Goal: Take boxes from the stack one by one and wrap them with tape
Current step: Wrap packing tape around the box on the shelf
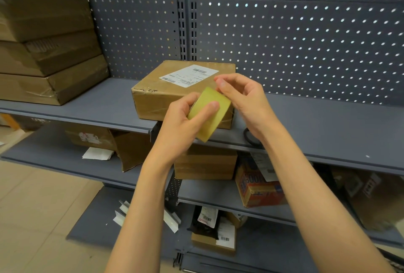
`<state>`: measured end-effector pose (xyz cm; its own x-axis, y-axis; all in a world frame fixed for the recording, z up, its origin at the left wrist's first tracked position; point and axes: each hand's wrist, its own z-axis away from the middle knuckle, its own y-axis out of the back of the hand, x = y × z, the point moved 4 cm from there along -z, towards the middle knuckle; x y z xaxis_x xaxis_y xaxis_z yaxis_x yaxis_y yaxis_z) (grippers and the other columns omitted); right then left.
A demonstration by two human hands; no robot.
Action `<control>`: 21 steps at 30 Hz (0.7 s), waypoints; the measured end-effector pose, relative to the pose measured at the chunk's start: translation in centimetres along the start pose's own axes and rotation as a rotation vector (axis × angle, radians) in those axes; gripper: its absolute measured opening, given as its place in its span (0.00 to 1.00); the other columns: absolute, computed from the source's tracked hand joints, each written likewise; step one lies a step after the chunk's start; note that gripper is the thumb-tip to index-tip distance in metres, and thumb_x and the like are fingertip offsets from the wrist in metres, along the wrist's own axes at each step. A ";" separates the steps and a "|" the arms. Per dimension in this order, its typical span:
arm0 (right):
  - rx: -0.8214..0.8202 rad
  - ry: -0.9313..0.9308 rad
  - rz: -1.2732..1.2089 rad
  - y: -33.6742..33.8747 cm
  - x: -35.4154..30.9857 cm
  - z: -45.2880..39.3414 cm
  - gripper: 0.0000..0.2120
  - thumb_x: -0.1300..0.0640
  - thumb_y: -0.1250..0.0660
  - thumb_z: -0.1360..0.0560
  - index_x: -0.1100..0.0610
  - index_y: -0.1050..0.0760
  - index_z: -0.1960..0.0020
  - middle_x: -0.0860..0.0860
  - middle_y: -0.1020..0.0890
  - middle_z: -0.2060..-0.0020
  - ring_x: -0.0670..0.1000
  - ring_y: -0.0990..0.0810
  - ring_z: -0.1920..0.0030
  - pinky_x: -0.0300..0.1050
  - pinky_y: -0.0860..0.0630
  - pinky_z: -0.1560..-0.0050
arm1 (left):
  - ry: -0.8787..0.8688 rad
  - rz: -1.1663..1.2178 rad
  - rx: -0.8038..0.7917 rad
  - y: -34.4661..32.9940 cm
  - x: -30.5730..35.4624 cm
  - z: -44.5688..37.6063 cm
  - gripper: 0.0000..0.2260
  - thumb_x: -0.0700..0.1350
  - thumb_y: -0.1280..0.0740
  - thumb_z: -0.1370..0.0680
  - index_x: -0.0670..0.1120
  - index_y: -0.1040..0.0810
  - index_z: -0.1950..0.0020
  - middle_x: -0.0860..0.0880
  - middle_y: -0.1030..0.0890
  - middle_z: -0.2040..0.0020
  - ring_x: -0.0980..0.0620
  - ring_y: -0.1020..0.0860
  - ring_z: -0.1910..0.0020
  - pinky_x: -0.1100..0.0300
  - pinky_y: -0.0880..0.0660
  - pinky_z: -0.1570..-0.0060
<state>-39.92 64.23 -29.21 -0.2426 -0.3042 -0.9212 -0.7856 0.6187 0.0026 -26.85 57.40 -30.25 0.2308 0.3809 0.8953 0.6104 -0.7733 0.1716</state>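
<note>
Left hand grips tape roll directly in front of box on shelf. Right hand pinches at roll's upper edge, nearer box; box long axis runs away from hands.

Shipping label on box bears barcodes, text seemingly illegible.

I count four stacked brown cardboard boxes, one labelled brown cardboard box, one yellowish tape roll.
</note>
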 end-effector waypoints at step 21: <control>0.217 0.322 0.412 -0.6 -3.3 0.7 0.03 0.62 0.29 0.28 0.55 0.18 0.57 0.42 0.19 0.63 0.34 0.24 0.60 0.26 0.31 0.54 | 0.096 -0.096 0.090 1.3 -1.1 -0.4 0.09 0.47 0.33 0.21 0.44 0.23 0.44 0.48 0.18 0.64 0.50 0.19 0.70 0.51 0.20 0.67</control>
<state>-38.27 65.36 -26.44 -0.6929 -0.1906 -0.6954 -0.4621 0.8577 0.2253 -26.65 55.76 -30.81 0.0978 0.3975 0.9124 0.6926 -0.6855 0.2244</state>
